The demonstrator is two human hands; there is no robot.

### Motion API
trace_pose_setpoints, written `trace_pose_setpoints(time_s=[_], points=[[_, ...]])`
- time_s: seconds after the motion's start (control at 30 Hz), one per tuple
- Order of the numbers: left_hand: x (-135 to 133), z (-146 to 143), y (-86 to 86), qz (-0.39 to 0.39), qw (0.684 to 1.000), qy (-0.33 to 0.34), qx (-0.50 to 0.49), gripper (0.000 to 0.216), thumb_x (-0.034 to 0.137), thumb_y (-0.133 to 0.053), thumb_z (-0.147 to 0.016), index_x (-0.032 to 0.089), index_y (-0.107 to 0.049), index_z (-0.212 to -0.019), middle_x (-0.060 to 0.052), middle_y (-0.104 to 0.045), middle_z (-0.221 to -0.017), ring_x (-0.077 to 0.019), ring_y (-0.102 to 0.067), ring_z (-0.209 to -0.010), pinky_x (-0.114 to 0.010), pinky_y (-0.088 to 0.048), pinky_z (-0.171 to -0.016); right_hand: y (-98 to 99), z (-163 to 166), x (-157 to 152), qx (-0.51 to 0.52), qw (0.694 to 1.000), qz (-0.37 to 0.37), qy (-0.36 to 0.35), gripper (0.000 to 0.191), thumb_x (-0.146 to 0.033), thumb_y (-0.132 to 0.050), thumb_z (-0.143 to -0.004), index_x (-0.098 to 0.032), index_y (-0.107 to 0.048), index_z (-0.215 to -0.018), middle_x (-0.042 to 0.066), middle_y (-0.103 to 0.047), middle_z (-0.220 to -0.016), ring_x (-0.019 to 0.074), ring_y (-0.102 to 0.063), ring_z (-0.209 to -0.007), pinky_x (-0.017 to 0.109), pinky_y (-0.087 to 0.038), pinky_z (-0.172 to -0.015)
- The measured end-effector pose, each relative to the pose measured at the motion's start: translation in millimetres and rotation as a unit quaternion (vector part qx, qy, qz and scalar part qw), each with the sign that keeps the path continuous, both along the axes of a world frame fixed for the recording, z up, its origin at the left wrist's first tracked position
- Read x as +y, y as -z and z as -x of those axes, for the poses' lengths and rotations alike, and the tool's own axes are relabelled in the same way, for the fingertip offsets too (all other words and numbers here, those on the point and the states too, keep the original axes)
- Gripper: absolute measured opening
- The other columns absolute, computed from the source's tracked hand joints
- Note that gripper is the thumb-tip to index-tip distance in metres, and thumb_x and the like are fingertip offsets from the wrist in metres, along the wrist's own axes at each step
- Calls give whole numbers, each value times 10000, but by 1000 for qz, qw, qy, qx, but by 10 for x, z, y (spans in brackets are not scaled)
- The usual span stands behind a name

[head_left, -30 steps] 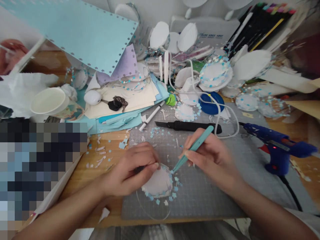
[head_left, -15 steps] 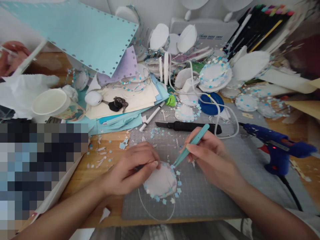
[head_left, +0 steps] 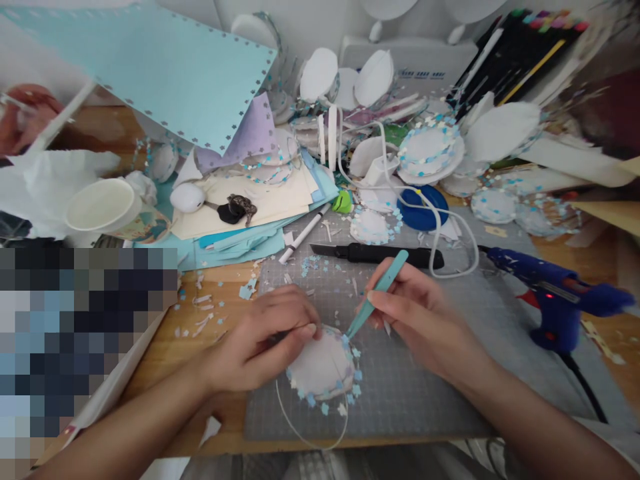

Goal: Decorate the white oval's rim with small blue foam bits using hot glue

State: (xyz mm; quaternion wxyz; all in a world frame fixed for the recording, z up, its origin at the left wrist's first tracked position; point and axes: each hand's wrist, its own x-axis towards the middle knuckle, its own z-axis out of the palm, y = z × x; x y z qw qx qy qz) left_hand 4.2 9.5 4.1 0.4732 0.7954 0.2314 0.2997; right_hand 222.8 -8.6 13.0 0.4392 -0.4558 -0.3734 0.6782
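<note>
A white, paper-like round disc, edged with small light-blue and white stars, is pinned at its far left edge between the thumb and fingers of the left hand, the exact grip being partly hidden. The disc is laid on a grey gridded cutting mat, at the near edge of a wooden table. A pair of slim teal tweezers is clasped between the thumb and fingers of the right hand, its tips brought to a star at the far right of the rim; whether that star is gripped cannot be told. A thin, pale loop of thread-like material is seen curving out on the near side of the disc. Beyond the hands, a black-handled craft knife is set crosswise on the mat, with loose light-blue stars scattered nearby. To the right, a dark-blue glue gun is seen with a red light lit. On the far left, a patterned paper cup is placed beside stacked cream and blue paper sheets, on which dark keys are laid.
</note>
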Motion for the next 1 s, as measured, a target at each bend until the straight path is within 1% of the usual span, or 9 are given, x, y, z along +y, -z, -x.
trace_pose_setpoints(time_s=[0.13,0.3,0.4,0.57,0.63,0.73,0.8,0.93,1.0], points=[[3,4,3,4,1000,-1,-3,181,86,-418,-882,131,-576,-806,-85,-635,-770,-167,-555,-754,-319,-450,-721,10,-4,-15,-24,999,-27,-12,147,-267,-696,-761,-210,-563,-786,-16,-626,-678,84,-549,-540,216,-460,-499],[11,3,-6,3,1000,-1,-4,174,82,-428,-876,139,-580,-815,-83,-645,-777,-171,-561,-754,-337,-449,-739,-12,7,-16,-6,1000,17,-24,176,-305,-695,-753,-202,-553,-764,-16,-619,-624,91,-540,-497,234,-446,-473],[12,1,-6,-4,1000,-3,-13,168,82,-438,-874,148,-581,-817,-81,-663,-803,-182,-580,-795,-372,-446,-811,-29,19,-13,24,998,44,-26,194,-295,-705,-738,-190,-542,-754,-25,-611,-602,79,-529,-486,225,-429,-477],[5,-1,1,14,999,5,-35,167,92,-442,-890,160,-594,-882,-96,-684,-890,-215,-605,-949,-415,-438,-931,-1,38,-19,46,996,67,-33,191,-291,-703,-736,-179,-550,-759,-28,-596,-597,77,-517,-483,231,-413,-478],[-2,-1,1,32,999,8,-42,179,98,-434,-900,152,-605,-902,-106,-684,-898,-220,-609,-964,-409,-459,-916,19,42,-25,52,996,67,-28,186,-284,-702,-738,-180,-550,-765,-35,-584,-599,78,-520,-497,227,-415,-485],[-13,4,2,67,997,22,-41,221,106,-406,-920,125,-622,-961,-121,-674,-889,-209,-619,-927,-363,-499,-844,34,43,-30,57,996,59,-26,178,-281,-694,-749,-181,-549,-772,-23,-602,-639,81,-538,-540,222,-434,-514],[-20,11,6,86,995,33,-39,241,102,-392,-926,110,-628,-973,-126,-668,-891,-202,-621,-918,-346,-506,-828,31,42,-26,58,997,56,-20,175,-283,-695,-749,-179,-555,-771,-18,-605,-654,82,-546,-562,217,-445,-528],[-26,19,9,114,992,45,-32,257,109,-373,-936,107,-628,-974,-127,-669,-927,-198,-629,-925,-336,-509,-832,28,27,4,49,997,58,16,162,-273,-699,-741,-179,-568,-753,-24,-575,-658,83,-543,-574,213,-448,-525],[-29,13,5,108,993,49,-29,254,116,-372,-936,111,-625,-952,-128,-675,-921,-196,-635,-909,-330,-514,-817,35,17,21,40,997,54,38,147,-270,-694,-745,-184,-575,-753,-27,-561,-668,82,-538,-578,215,-453,-527]])
